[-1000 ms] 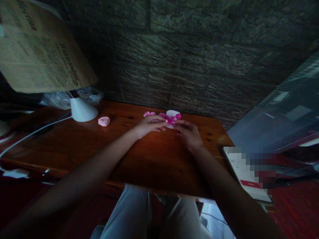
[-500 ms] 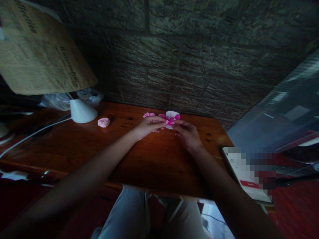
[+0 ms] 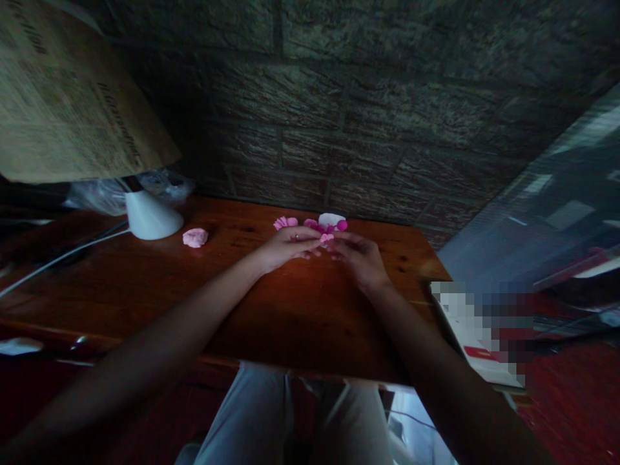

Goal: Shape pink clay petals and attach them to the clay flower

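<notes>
Both hands meet over the far middle of the wooden table. Between their fingertips is a small light pink piece (image 3: 327, 238) that looks like modelling clay. My left hand (image 3: 288, 248) pinches it from the left, and a ring shows on one finger. From the right, my right hand (image 3: 357, 255) closes its thumb and fingers on the same piece. Just behind them are a ridged pink piece (image 3: 285, 223), magenta pieces (image 3: 341, 225) and a white rounded piece (image 3: 331, 219), partly hidden by the hands. Farther left lies a pale pink lump (image 3: 195, 237).
A lamp with a white cone base (image 3: 152, 216) and a printed shade (image 3: 87, 110) stands at the left, its cable running across the table (image 3: 290, 323). A stone-block wall (image 3: 300, 90) rises behind. A blurred-out flat white item (image 3: 465, 329) lies at the right edge.
The light pink piece now shows between the fingertips, where a magenta piece stood out before. The magenta appears lower and behind the fingers. My hands have hardly moved; the view has shifted slightly.
</notes>
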The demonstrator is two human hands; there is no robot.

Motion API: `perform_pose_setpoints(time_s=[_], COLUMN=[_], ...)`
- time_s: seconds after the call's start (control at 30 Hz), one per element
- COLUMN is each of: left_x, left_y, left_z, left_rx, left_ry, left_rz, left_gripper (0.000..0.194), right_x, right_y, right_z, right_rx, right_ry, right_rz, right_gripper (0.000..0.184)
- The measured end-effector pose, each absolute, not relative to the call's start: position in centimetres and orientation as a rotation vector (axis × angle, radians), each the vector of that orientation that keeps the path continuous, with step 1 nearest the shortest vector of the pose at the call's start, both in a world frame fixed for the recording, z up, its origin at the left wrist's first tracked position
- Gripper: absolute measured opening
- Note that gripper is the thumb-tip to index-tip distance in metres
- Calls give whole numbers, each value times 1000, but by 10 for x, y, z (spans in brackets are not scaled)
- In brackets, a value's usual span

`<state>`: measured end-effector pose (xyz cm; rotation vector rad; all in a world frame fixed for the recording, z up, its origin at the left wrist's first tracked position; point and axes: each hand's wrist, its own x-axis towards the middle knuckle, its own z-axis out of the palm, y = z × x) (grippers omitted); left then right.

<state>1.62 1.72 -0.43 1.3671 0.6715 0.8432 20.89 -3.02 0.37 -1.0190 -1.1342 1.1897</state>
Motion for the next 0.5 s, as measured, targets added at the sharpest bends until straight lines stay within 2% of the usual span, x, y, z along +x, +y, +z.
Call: perform_pose_setpoints(time_s=[0.5], left_x=[18], left_y=[14], left_z=[0], left_rx=[1436], left_ry=[707], left_rz=[855], left_gripper=[29], right_x=[208], right_y=[-30], right_z=[1], right_rx=[-1086], right_ry=[-1256], right_rz=[1116], right_gripper=[33])
